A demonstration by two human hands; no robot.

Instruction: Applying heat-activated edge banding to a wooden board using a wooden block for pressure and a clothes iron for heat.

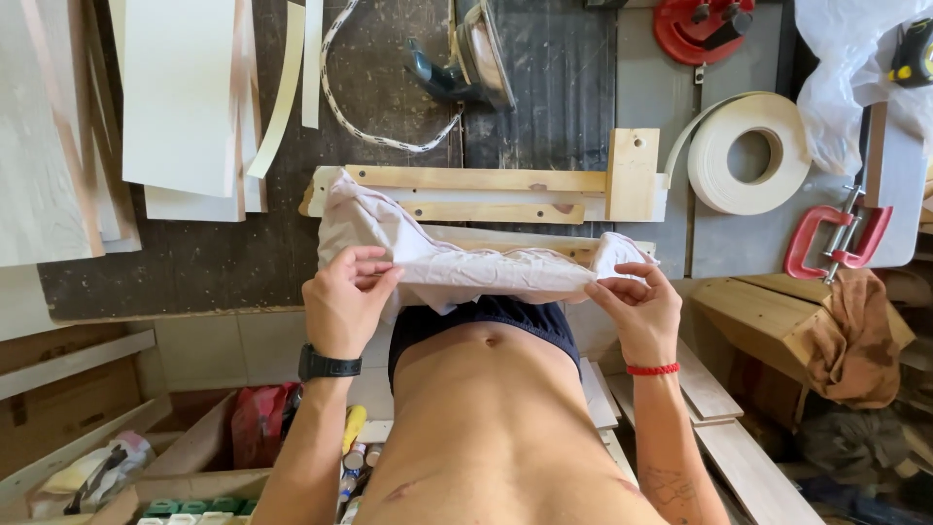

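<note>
Both hands' grip pinched shut: left hand (342,309), right hand (637,306) stretch crumpled pale cloth (457,261), wrinkled, bunched.

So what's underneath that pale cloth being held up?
Under the pale cloth, held by the left hand and right hand, light wooden strips and the dark workbench show; the part beneath stays hidden.

We are holding a crumpled pale pink cloth (457,261) stretched between both hands: our left hand (345,303) is pinching one edge and our right hand (637,306) is pinching the other. Just beyond it, a light wooden frame (486,185) is lying on the dark workbench (389,87), near a roll of white edge banding (748,154) and a red metal clamp (836,238).
</note>
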